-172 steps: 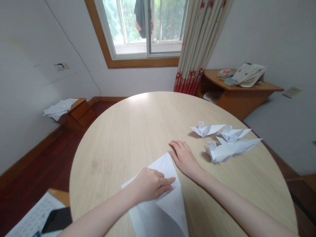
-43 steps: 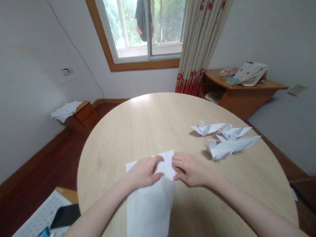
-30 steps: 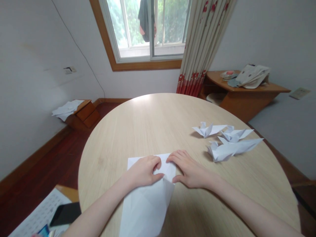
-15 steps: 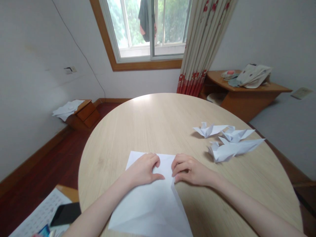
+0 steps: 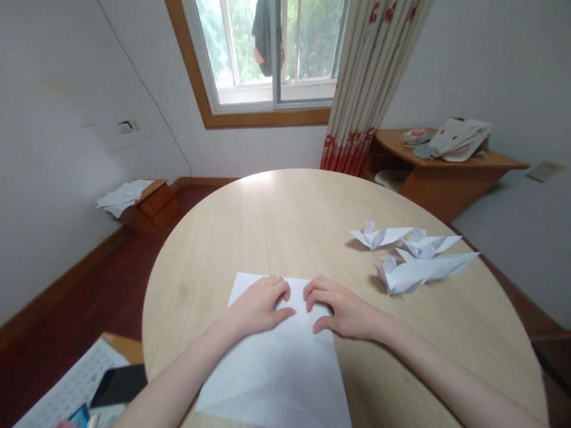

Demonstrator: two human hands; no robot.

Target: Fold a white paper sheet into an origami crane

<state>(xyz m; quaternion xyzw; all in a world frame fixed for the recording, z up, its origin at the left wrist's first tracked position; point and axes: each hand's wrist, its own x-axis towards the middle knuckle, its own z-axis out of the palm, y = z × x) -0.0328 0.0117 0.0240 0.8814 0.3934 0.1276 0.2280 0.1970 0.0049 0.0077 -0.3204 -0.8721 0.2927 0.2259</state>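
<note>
A white sheet of paper [image 5: 276, 368] lies flat on the round wooden table [image 5: 285, 214] in front of me, with faint creases across its lower part. My left hand [image 5: 265, 300] rests on its upper half, fingers curved and the thumb stretched out apart from them. Over the sheet's upper right edge is my right hand [image 5: 334, 306], its fingers bent and the thumb spread away, touching the paper. Between the two hands a strip of bare paper shows.
Several folded white paper birds [image 5: 375, 236] stand at the table's right. A black phone [image 5: 119, 385] and a printed sheet [image 5: 75, 380] lie on a lower surface at the left. Behind are a wooden desk [image 5: 446, 184] with a cloth bag and a small drawer cabinet [image 5: 158, 202].
The paper's right edge, folded or lifted at my right hand before, now lies flat. My right hand has opened, its thumb moving away from the fingers. My left hand stays in place.
</note>
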